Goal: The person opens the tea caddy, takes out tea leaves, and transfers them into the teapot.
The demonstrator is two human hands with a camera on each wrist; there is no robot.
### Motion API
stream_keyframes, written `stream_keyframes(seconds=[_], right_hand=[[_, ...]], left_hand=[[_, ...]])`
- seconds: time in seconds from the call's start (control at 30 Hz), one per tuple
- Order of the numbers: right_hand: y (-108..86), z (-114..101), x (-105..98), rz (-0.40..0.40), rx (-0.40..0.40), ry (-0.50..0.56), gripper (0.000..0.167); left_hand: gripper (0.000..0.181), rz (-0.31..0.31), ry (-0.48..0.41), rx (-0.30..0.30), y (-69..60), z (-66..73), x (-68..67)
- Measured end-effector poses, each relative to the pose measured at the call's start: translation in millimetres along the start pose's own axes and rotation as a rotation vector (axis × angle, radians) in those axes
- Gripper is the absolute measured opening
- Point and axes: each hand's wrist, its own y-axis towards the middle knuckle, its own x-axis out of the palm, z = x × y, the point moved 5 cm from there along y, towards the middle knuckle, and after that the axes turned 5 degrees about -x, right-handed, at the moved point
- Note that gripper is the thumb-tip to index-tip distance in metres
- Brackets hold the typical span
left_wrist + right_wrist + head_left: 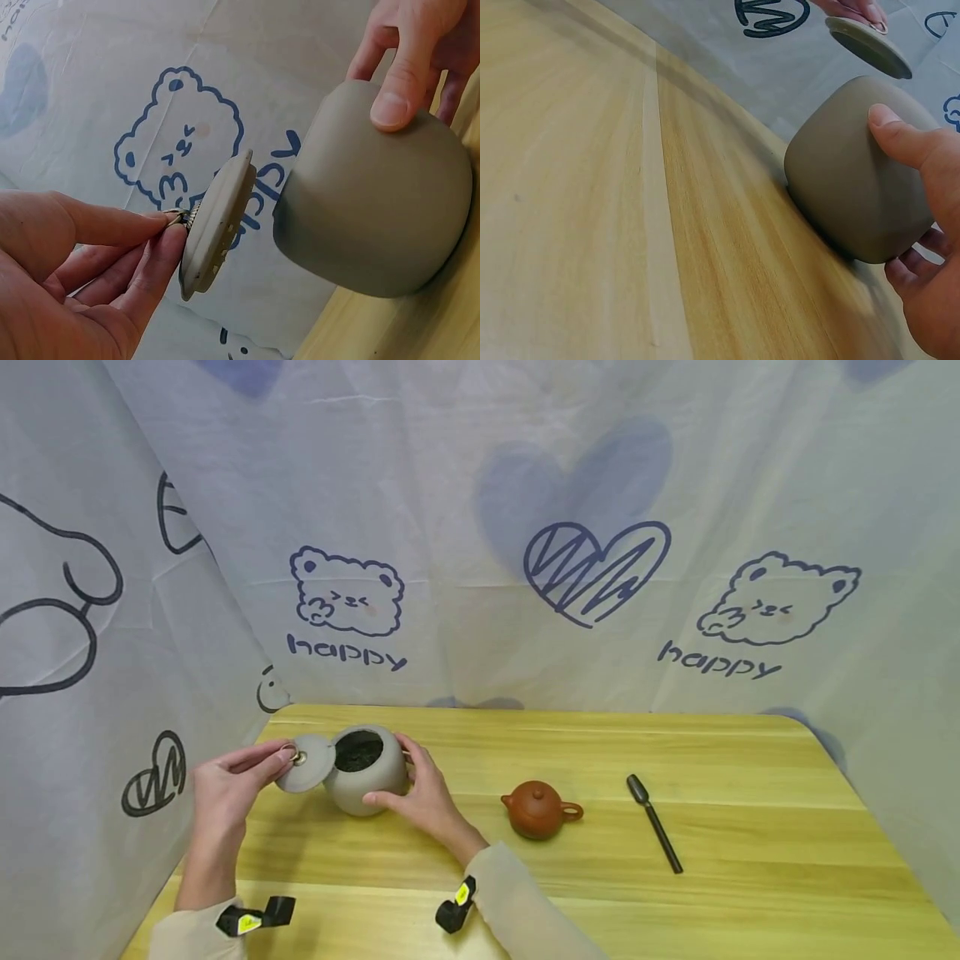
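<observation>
A round grey jar (367, 785) stands at the left of the table, dark leafy stuff showing through its mouth. My right hand (423, 793) holds the jar's right side, thumb in front and fingers around the back. With thumb and fingertips my left hand (238, 778) pinches the small metal ring on top of the grey lid (313, 766). In the left wrist view the lid (217, 225) hangs tilted, apart from the jar (375, 195). The right wrist view shows the lid (870, 46) above the jar (855, 172).
A brown clay teapot (536, 810) sits right of the jar, its spout to the left. Farther right lies a dark slim tool (655, 823) with a thicker end. Printed cloth (465, 527) hangs behind the wooden table (720, 893) and along its left side.
</observation>
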Motion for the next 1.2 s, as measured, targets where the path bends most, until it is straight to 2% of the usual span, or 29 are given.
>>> stream_keyframes(seconds=[0.2, 0.37, 0.63, 0.77, 1.0, 1.2], right_hand=[[0.6, 2.5, 0.8, 0.008, 0.003, -0.017, 0.096], [0.0, 4.0, 1.7, 0.012, 0.003, -0.029, 0.096], [-1.3, 2.6, 1.0, 0.011, 0.013, -0.027, 0.096], [-1.3, 2.4, 1.1, 0.012, 0.009, -0.026, 0.096], [-0.3, 3.2, 1.1, 0.018, 0.003, -0.028, 0.096], [-0.1, 3.9, 0.8, 0.01, 0.008, -0.029, 0.097]], left_hand=[[0.025, -0.029, -0.005, -0.007, 3.7, -1.5, 12.7], [0.026, -0.016, 0.022, -0.04, 9.1, -8.2, 18.3], [0.033, -0.023, 0.028, -0.057, 14.7, -15.3, 27.0], [0.032, -0.019, 0.006, -0.05, 13.8, -14.6, 30.4], [0.028, -0.051, -0.047, -0.043, 13.2, -11.6, 39.2], [0.034, -0.063, -0.002, -0.039, 14.6, -8.9, 45.4]])
